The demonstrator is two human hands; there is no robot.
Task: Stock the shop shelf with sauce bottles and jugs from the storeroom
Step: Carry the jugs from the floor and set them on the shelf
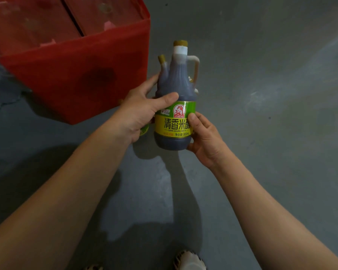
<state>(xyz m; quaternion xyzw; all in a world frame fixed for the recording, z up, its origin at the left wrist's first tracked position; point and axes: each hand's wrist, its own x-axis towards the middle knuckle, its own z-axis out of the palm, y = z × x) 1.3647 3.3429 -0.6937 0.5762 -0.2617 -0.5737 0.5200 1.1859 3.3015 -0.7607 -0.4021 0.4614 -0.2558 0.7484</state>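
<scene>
A dark vinegar jug [177, 82] with a green and yellow label, a gold cap and a side handle is held upright above the grey floor. My left hand [141, 112] grips its left side, thumb across the shoulder of the jug. My right hand [205, 137] holds the lower right side, thumb on the label. A second jug [163, 64] stands right behind the first; only its gold cap, neck and a strip of label under my left palm show. My left hand's fingers reach round towards it, and whether they hold it too I cannot tell.
A red carton [76, 75] with its top flaps open stands on the floor at the upper left, close to my left hand. Grey concrete floor [271, 94] stretches to the right. The toes of two patterned shoes [189, 260] show at the bottom edge.
</scene>
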